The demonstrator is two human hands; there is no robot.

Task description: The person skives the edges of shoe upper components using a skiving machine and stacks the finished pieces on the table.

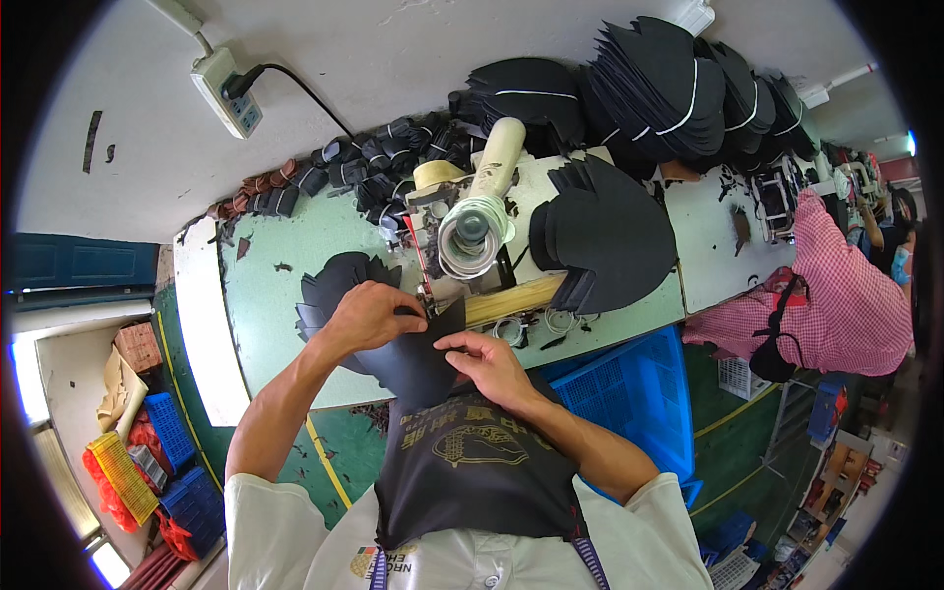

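A dark, flat, leather-like cut piece (pixel 421 366) lies in front of the small bench machine (pixel 474 231), its upper edge near the machine's working head. My left hand (pixel 376 317) is closed on the piece's upper left part, fingers bent, fingertips near the machine. With thumb and forefinger, my right hand (pixel 494 368) grips the right edge. Beside and partly under my left hand sits a fanned stack of similar black pieces (pixel 339 280). Another fanned stack (pixel 615 236) rests right of the machine. The piece's lower part hangs in front of my dark apron (pixel 472 472).
Bundles of rolled black pieces (pixel 374 152) and tall tied stacks (pixel 654 88) line the wall. A blue plastic crate (pixel 629 393) stands below the table's right front edge. A power strip (pixel 226 93) hangs on the wall. At right, a person in pink checks (pixel 816 305) is nearby.
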